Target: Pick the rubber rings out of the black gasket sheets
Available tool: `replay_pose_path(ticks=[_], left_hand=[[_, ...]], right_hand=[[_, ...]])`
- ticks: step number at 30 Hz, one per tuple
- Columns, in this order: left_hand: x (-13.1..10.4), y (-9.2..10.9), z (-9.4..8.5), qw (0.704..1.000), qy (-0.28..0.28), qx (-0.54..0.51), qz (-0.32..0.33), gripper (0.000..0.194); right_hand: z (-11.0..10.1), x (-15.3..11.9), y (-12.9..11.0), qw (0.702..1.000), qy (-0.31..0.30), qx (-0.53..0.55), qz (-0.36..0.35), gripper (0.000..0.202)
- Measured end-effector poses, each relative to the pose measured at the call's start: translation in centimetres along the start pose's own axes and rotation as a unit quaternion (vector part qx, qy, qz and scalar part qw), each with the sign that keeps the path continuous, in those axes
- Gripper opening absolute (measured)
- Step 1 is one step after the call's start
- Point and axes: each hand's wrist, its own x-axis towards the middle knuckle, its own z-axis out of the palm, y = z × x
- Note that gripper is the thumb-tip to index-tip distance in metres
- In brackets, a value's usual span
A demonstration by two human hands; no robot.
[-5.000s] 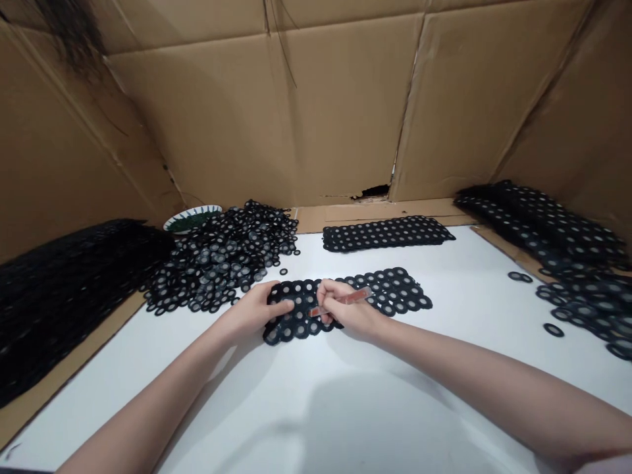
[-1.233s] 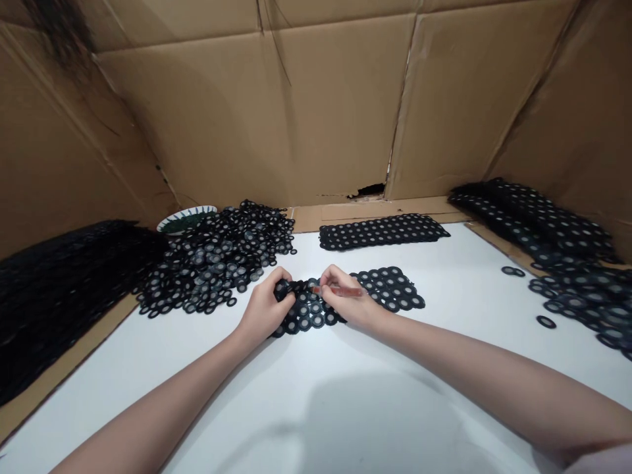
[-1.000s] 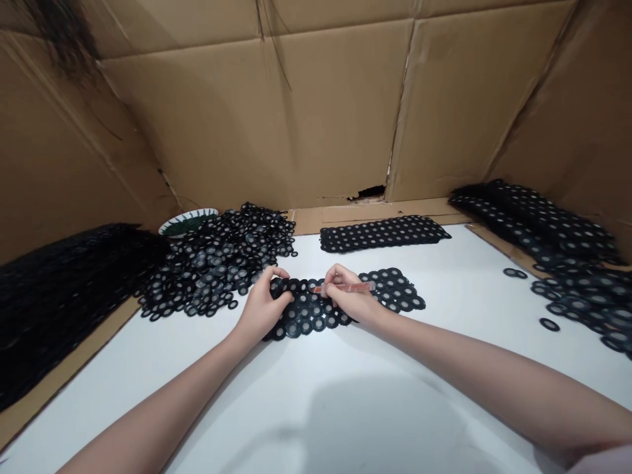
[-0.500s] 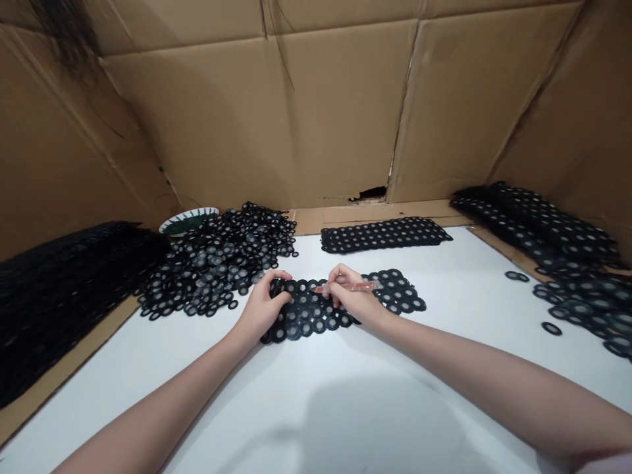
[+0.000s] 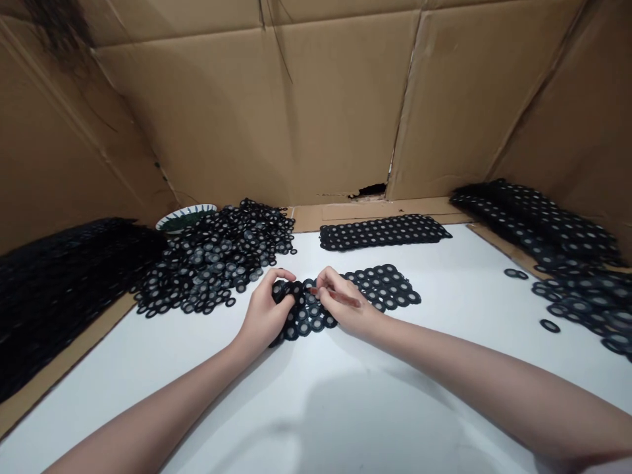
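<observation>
A mat of joined black rings with pale centres [image 5: 388, 289] lies on the white table in front of me. My left hand [image 5: 264, 309] pinches its left end between thumb and fingers, and that edge is bunched up. Over the middle of the mat, my right hand [image 5: 353, 313] is closed round a slim tool with a reddish, see-through handle [image 5: 345, 299]. The tool points left towards the rings beside my left fingertips. Its tip is too small to make out, and my right hand covers part of the mat.
A heap of loose black rings [image 5: 212, 257] lies at back left by a patterned bowl [image 5: 172, 221]. Another ring mat [image 5: 385, 232] lies behind. Dark piles stand left [image 5: 64, 296] and right [image 5: 548, 224], with loose rings [image 5: 550, 326] nearby. Cardboard walls [image 5: 340, 105] enclose the table.
My right hand has moved slightly left, closer to my left hand, with the tool. The mat's left end has been drawn up and bunched in my left fingers.
</observation>
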Motion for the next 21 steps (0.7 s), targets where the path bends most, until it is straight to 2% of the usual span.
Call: replay_pose_path(ticks=[6,11,16,21], left_hand=[[-0.3,0.6,0.2,1.000,-0.003,0.017,0.009,0.023],[0.4,-0.1,-0.2,0.998,0.003,0.035,-0.048,0.029],[0.9,-1.1,-0.4,0.996,-0.019,0.014,-0.090,0.037],[1.2,-1.9,-0.3,0.993,-0.075,0.009,-0.090,0.035]], right_hand=[[0.3,0.0,0.2,1.000,-0.003,0.017,-0.021,0.007],[0.3,0.5,0.6,0.992,0.021,0.111,0.056,0.004],[0.2,0.7,0.4,0.984,0.044,0.144,0.097,0.007],[0.1,0.8,0.4,0.985,0.038,0.149,0.077,0.013]])
